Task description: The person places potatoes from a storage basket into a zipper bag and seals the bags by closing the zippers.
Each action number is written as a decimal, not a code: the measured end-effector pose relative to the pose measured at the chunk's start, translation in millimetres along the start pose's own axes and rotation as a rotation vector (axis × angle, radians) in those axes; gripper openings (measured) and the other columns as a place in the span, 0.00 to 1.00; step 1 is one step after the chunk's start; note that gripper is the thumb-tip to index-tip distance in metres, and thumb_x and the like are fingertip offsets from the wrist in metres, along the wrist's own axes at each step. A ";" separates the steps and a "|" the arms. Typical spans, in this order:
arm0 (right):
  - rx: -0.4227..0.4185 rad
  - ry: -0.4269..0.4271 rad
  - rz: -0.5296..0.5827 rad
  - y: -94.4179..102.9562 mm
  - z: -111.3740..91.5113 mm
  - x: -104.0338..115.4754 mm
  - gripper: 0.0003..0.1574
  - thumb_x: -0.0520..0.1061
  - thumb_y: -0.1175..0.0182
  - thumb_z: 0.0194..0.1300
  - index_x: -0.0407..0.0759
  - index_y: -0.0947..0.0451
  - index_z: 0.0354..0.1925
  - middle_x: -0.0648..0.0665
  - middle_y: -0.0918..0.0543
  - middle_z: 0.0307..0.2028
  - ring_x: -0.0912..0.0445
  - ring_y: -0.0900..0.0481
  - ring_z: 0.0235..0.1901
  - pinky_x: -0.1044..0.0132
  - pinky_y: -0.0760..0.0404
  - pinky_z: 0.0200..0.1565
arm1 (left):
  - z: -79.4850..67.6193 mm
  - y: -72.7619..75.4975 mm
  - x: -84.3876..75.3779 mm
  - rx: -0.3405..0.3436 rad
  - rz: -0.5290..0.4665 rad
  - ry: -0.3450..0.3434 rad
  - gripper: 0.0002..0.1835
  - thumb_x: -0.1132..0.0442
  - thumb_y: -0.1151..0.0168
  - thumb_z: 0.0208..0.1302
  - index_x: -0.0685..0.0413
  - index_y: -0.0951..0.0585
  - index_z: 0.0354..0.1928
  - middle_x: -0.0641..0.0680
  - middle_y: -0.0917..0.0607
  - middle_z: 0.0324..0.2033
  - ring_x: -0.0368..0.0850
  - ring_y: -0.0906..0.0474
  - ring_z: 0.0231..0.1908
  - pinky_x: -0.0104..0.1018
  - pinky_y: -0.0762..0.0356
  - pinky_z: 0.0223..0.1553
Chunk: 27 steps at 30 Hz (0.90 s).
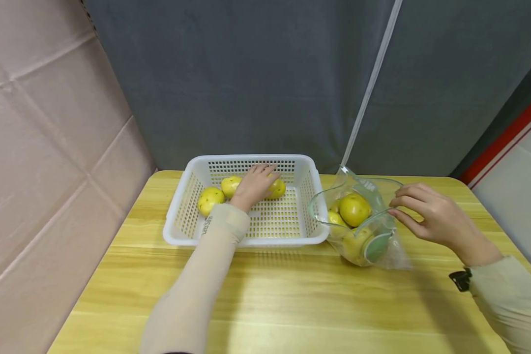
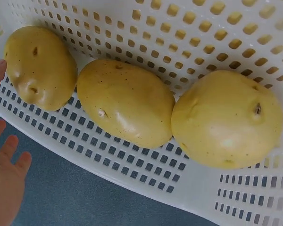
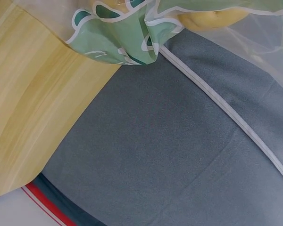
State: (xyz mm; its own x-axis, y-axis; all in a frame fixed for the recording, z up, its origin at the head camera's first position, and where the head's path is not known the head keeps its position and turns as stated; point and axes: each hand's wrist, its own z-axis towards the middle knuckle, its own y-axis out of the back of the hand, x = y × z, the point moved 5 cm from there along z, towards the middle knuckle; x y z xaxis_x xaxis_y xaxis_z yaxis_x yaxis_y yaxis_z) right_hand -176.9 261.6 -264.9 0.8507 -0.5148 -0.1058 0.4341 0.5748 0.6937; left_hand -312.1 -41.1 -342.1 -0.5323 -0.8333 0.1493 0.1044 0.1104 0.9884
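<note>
In the head view, my left hand (image 1: 256, 186) reaches into a white plastic basket (image 1: 245, 242) that holds three yellow potatoes. Its fingers extend over the rightmost potato (image 1: 278, 190), partly hiding it. The left wrist view shows the fingers (image 2: 8, 147) apart, with another fingertip right at the edge of the nearest potato (image 2: 40, 68). Beside it lie a middle potato (image 2: 125, 101) and a third potato (image 2: 226, 120). On the right, my right hand (image 1: 433, 216) pinches the rim of a clear plastic bag (image 1: 391, 246) between thumb and fingers. Several potatoes (image 1: 355, 209) are inside the bag, its mouth spread open.
Basket and bag stand side by side on a light wooden table (image 1: 292, 305). A dark grey curtain (image 1: 248, 83) with a pale strip hangs behind the far edge. A pinkish panelled covering (image 1: 48, 147) borders the left side.
</note>
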 end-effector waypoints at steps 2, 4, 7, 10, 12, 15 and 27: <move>0.001 0.001 0.000 0.0 0.4 -0.2 0.32 0.60 0.54 0.72 0.40 0.19 0.25 0.43 0.18 0.27 0.50 0.23 0.32 0.87 0.41 0.60 | 0.0 -1.5 -0.5 0.011 0.024 -0.003 0.32 0.53 0.40 0.64 0.46 0.35 0.69 0.54 0.36 0.71 0.54 0.41 0.71 0.48 0.46 0.74; 0.002 0.002 -0.003 0.0 0.6 -0.3 0.32 0.60 0.54 0.72 0.40 0.19 0.25 0.44 0.18 0.27 0.50 0.22 0.32 0.86 0.40 0.59 | 0.0 -3.3 -1.2 0.033 0.052 -0.002 0.33 0.53 0.40 0.64 0.45 0.37 0.70 0.54 0.37 0.71 0.54 0.42 0.72 0.48 0.46 0.74; 0.003 0.001 -0.010 -0.1 0.6 -0.3 0.31 0.60 0.54 0.72 0.40 0.19 0.25 0.44 0.18 0.27 0.50 0.22 0.31 0.84 0.37 0.57 | -0.3 -5.9 -2.7 0.072 0.086 0.002 0.33 0.54 0.43 0.66 0.45 0.40 0.72 0.53 0.40 0.72 0.54 0.45 0.73 0.49 0.48 0.74; 0.004 0.002 -0.018 -0.3 0.2 -0.2 0.31 0.60 0.54 0.72 0.41 0.19 0.25 0.44 0.18 0.27 0.50 0.22 0.31 0.81 0.34 0.53 | -0.7 -7.7 -4.5 0.107 0.090 0.006 0.33 0.54 0.45 0.68 0.45 0.42 0.73 0.53 0.42 0.73 0.54 0.46 0.73 0.50 0.49 0.75; 0.003 0.002 -0.022 -0.4 -0.1 -0.1 0.31 0.60 0.54 0.72 0.41 0.19 0.25 0.44 0.18 0.27 0.50 0.22 0.31 0.80 0.33 0.52 | -1.3 -8.2 -5.4 0.121 0.087 0.007 0.33 0.56 0.46 0.69 0.45 0.43 0.73 0.53 0.42 0.73 0.55 0.46 0.73 0.51 0.50 0.75; 0.003 0.001 -0.026 -0.5 -0.4 0.0 0.31 0.60 0.54 0.72 0.41 0.19 0.25 0.45 0.18 0.26 0.50 0.22 0.31 0.80 0.33 0.52 | -2.6 -8.2 -5.7 0.137 0.095 0.014 0.33 0.56 0.46 0.69 0.46 0.44 0.73 0.54 0.42 0.73 0.55 0.46 0.73 0.51 0.50 0.75; 0.004 -0.002 -0.031 -0.2 -0.4 -0.3 0.32 0.61 0.54 0.72 0.41 0.19 0.24 0.45 0.19 0.26 0.51 0.22 0.31 0.81 0.33 0.52 | -1.9 -14.9 -3.2 0.196 0.113 0.031 0.36 0.60 0.44 0.67 0.46 0.46 0.74 0.54 0.45 0.74 0.54 0.49 0.74 0.51 0.49 0.74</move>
State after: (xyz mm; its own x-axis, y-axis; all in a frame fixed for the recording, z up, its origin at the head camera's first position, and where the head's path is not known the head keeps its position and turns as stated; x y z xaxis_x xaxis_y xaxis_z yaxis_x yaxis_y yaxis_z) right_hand -177.1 261.9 -265.3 0.8364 -0.5335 -0.1253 0.4587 0.5563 0.6929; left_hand -310.3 -41.2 -357.4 -0.5003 -0.8255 0.2612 -0.0046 0.3042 0.9526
